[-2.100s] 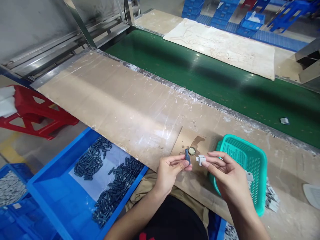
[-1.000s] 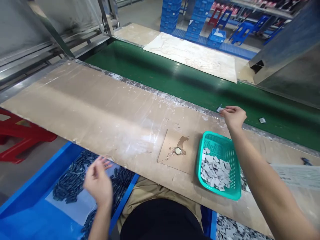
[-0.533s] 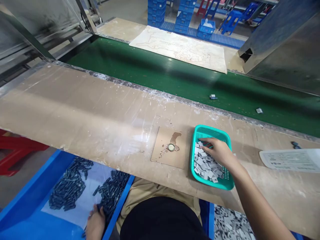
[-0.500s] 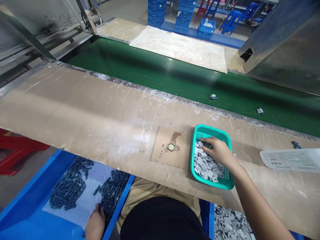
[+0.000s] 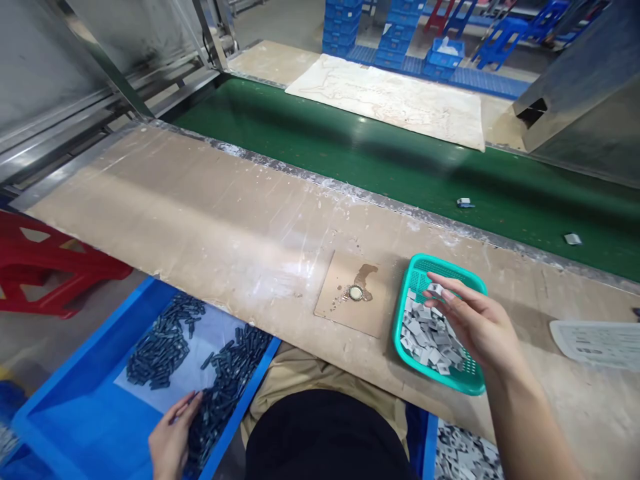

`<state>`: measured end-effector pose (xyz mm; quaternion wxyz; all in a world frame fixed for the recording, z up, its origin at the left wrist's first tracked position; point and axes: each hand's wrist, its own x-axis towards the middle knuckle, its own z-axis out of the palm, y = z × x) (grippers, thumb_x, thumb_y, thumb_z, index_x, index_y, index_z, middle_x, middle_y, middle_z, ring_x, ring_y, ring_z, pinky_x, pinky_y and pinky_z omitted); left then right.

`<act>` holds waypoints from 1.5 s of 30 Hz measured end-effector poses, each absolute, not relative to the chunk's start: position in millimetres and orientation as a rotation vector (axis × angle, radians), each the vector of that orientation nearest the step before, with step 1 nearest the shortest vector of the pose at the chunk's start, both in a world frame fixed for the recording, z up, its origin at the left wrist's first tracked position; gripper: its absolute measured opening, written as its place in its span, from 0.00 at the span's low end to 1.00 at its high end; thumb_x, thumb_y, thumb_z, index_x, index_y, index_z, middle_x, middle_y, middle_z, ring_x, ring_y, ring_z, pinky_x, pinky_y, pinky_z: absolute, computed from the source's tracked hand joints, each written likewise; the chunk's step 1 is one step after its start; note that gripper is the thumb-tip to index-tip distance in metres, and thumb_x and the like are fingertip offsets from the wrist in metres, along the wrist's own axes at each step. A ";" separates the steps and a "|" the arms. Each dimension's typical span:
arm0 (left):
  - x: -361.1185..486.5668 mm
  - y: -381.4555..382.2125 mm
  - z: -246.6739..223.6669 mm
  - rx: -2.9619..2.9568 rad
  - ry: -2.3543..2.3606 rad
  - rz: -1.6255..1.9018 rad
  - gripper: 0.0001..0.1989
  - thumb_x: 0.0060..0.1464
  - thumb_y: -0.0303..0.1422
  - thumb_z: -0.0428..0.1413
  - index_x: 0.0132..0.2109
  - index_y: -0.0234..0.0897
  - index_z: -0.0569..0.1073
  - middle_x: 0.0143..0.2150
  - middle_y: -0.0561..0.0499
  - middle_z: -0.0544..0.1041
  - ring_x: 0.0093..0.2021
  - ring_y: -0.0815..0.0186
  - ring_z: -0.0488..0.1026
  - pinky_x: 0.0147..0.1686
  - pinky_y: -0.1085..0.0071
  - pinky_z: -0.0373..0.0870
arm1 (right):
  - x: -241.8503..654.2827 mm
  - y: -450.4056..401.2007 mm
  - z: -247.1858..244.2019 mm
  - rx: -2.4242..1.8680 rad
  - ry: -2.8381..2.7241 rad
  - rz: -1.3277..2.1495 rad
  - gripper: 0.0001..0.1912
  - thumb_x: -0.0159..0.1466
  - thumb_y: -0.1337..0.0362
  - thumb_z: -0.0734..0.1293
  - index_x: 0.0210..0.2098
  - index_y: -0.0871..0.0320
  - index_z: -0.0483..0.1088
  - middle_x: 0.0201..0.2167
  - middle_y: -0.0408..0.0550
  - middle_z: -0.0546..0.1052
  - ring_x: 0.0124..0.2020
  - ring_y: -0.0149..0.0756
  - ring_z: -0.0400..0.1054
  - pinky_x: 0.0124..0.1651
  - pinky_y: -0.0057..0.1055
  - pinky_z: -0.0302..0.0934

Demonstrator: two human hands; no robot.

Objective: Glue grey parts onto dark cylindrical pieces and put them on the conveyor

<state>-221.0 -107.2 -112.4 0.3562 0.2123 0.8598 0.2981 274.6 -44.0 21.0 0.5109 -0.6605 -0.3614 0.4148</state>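
My right hand (image 5: 483, 327) is raised over a green plastic basket (image 5: 400, 320), its thumb and fingers closed on a small light-grey plastic piece (image 5: 436, 289). Many similar grey pieces (image 5: 423, 333) lie heaped in that basket. Down at the left, my left hand (image 5: 173, 430) is over a blue bin (image 5: 95, 407), beside a pile of short dark plastic pieces (image 5: 220, 393). Its fingertips are pinched together; what is between them, if anything, is too small to make out. A second heap of dark pieces (image 5: 160, 347) rests on a white sheet (image 5: 205, 337) in the bin.
On the worktop (image 5: 225, 220) lies a square board (image 5: 340, 270) with a small round disc (image 5: 355, 293) and a wet stain. Beyond runs a green conveyor belt (image 5: 320, 143) carrying two small assembled pieces (image 5: 465, 203). A white plastic lid-like sheet (image 5: 595, 341) lies at right; a red stool (image 5: 65, 267) stands left.
My right hand has lifted out of the heap with a grey piece in its fingers. My left hand has drawn up and slightly left from the dark pile. The whole view has shifted.
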 end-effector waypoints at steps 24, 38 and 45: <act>-76.2 -44.2 -21.4 0.117 1.052 0.960 0.10 0.35 0.26 0.67 0.24 0.33 0.72 0.35 0.51 0.78 0.33 0.72 0.74 0.35 0.79 0.71 | 202.8 -12.3 -11.3 -1.879 -1.830 0.380 0.13 0.63 0.56 0.62 0.40 0.58 0.71 0.39 0.52 0.78 0.37 0.41 0.73 0.39 0.37 0.67; -70.8 -40.4 -14.8 0.204 0.882 0.786 0.18 0.40 0.21 0.64 0.43 0.33 0.77 0.35 0.52 0.78 0.42 0.65 0.76 0.52 0.65 0.70 | 201.4 -12.4 -7.2 -1.864 -1.666 0.546 0.12 0.60 0.58 0.65 0.41 0.56 0.72 0.40 0.51 0.79 0.43 0.44 0.73 0.44 0.39 0.67; -15.7 -31.1 -7.8 0.513 1.032 0.964 0.19 0.40 0.30 0.66 0.43 0.32 0.75 0.35 0.48 0.81 0.36 0.63 0.79 0.41 0.68 0.77 | 184.1 -28.3 25.2 -1.590 -1.014 1.090 0.16 0.50 0.60 0.75 0.37 0.57 0.74 0.32 0.49 0.79 0.34 0.39 0.75 0.39 0.32 0.71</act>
